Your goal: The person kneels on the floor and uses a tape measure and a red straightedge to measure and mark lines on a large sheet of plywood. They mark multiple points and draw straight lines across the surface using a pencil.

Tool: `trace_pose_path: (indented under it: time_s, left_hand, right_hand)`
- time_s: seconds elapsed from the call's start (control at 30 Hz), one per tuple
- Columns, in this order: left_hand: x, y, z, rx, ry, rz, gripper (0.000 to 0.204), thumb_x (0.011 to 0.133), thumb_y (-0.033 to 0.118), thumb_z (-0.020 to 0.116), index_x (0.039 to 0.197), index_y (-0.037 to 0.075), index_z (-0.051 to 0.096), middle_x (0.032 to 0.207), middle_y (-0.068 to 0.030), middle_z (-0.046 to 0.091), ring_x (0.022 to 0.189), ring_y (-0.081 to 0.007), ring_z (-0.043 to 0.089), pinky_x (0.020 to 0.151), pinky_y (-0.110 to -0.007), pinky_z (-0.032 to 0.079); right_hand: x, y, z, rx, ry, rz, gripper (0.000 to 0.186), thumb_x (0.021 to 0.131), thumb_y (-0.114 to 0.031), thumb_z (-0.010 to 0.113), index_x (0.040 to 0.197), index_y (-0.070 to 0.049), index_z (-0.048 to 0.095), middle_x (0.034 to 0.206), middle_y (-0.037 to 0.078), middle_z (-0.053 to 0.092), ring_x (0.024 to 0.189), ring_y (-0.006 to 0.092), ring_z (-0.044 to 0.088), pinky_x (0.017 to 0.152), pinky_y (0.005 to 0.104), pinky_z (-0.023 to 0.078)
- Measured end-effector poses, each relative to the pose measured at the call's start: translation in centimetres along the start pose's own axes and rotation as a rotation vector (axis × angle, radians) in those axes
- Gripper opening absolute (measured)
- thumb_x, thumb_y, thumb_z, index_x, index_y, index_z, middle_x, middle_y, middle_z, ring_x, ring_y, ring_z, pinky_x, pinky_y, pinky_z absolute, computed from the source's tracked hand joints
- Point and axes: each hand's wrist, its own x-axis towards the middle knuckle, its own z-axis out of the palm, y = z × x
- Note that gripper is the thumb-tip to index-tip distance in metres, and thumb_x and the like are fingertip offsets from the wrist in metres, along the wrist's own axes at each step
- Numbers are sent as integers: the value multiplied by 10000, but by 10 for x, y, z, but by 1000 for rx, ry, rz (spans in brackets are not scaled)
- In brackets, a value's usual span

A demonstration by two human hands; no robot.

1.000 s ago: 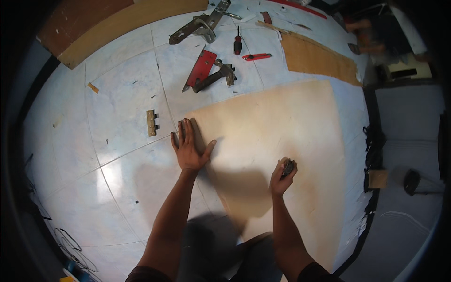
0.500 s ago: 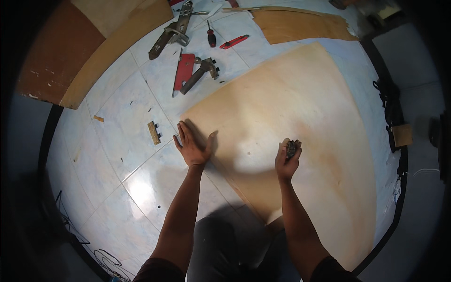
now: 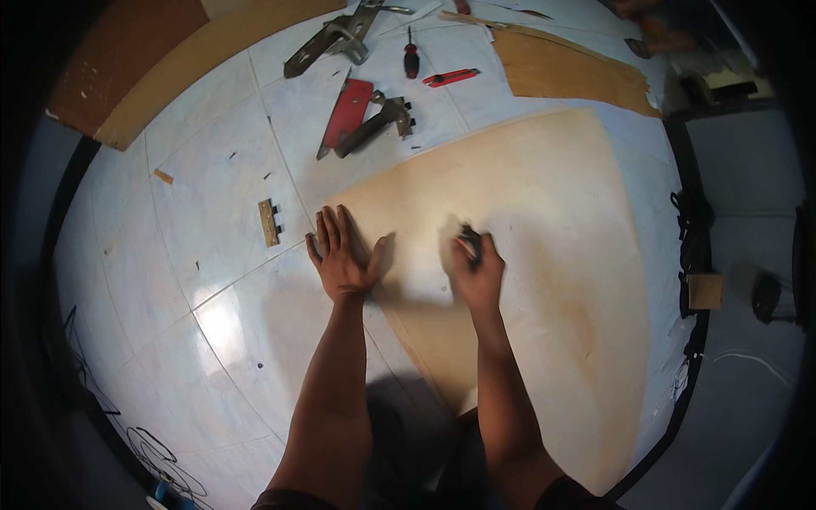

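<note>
A large pale, thin wood-like sheet (image 3: 561,187) lies on the tiled floor in front of me. My left hand (image 3: 342,265) rests flat across its left edge near the corner, fingers spread. Over the sheet, my right hand (image 3: 480,276) is closed round a small dark crumpled wad (image 3: 470,240), which is blurred by motion. I cannot tell its material, nor whether it touches the surface. Just left of my left hand, a brass-coloured hinge (image 3: 269,223) lies on the tiles.
Beyond the sheet lie a hammer (image 3: 374,127), a red lock case (image 3: 347,115), a screwdriver (image 3: 411,59), a red utility knife (image 3: 451,78) and a door handle set (image 3: 336,38). A brown torn sheet (image 3: 569,72) is at the back right, wooden boards (image 3: 161,72) at the back left.
My right hand has swept left across the sheet with the dark wad, toward my left hand. My left hand stays pressed on the edge. The whole view has shifted slightly.
</note>
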Motion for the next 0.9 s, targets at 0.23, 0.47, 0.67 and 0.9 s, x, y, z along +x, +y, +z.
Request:
trace_pose_path:
  time_s: [0.23, 0.47, 0.67, 0.9]
  left_hand:
    - [4, 4, 0, -82, -43, -14, 1111, 946, 782, 583, 1782, 147, 217, 1845, -168, 205, 1723, -316, 125, 1375, -578, 38]
    - [3, 2, -5, -50, -30, -10, 1038, 941, 796, 568, 1781, 266, 266, 1843, -169, 217, 1721, -315, 143, 1371, -592, 52]
    - [3, -1, -5, -111, -26, -18, 980, 952, 790, 567, 1767, 312, 310, 1838, -171, 235, 1718, -323, 154, 1368, -601, 51]
    - [2, -3, -5, -134, -22, -26, 965, 962, 777, 559, 1767, 305, 313, 1838, -169, 236, 1717, -321, 159, 1366, -603, 52]
  right_hand:
    - [87, -72, 91, -178, -227, -146, 401, 1013, -247, 759, 1169, -14, 472, 937, 310, 725, 921, 530, 732, 785, 599, 588]
    - [114, -65, 129, -201, -262, -140, 386, 971, -249, 791, 1179, -59, 527, 972, 260, 773, 951, 518, 744, 821, 609, 586]
    - [128, -70, 134, -441, -365, -80, 456, 918, -358, 806, 1211, -89, 583, 956, 230, 793, 928, 498, 765, 817, 599, 606]
    - [141, -85, 132, -655, -484, -150, 506, 900, -389, 801, 1255, -92, 597, 987, 243, 790, 982, 484, 766, 848, 593, 605]
